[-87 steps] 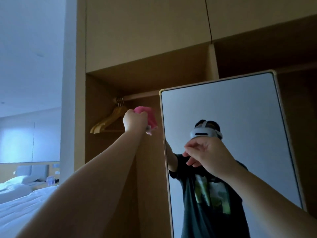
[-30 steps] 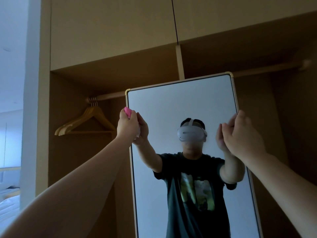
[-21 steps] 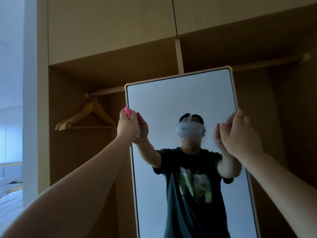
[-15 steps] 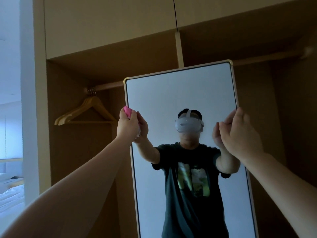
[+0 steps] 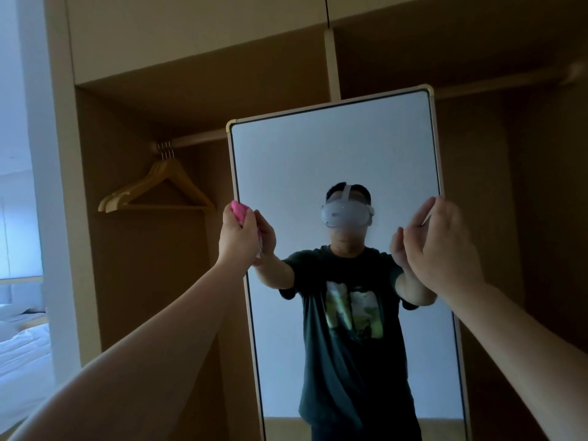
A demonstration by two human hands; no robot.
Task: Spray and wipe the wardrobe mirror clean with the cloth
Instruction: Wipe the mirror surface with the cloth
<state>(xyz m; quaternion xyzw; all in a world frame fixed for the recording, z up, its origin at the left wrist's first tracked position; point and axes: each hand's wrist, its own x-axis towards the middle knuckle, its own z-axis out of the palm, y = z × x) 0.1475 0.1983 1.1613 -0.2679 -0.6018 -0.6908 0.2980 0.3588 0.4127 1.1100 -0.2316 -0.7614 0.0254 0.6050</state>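
The tall wardrobe mirror (image 5: 318, 160) with a pale gold frame stands in front of me inside the open wooden wardrobe. My left hand (image 5: 237, 237) grips the mirror's left edge, with a pink cloth (image 5: 238, 211) bunched in its fist. My right hand (image 5: 442, 246) rests against the mirror's right edge, fingers extended and thumb behind the frame. The glass reflects a person in a dark shirt and a white headset. No spray bottle is in view.
Several wooden hangers (image 5: 159, 189) hang on the rail (image 5: 197, 140) left of the mirror. A wardrobe side panel (image 5: 63, 186) stands at the left, with a white bed (image 5: 22, 361) beyond it. Dark wardrobe space (image 5: 525, 186) opens to the right.
The mirror swung from angled to facing me, and my right hand moved from mid-glass to its right edge. Over the last second both hands kept their hold while the view tilted down.
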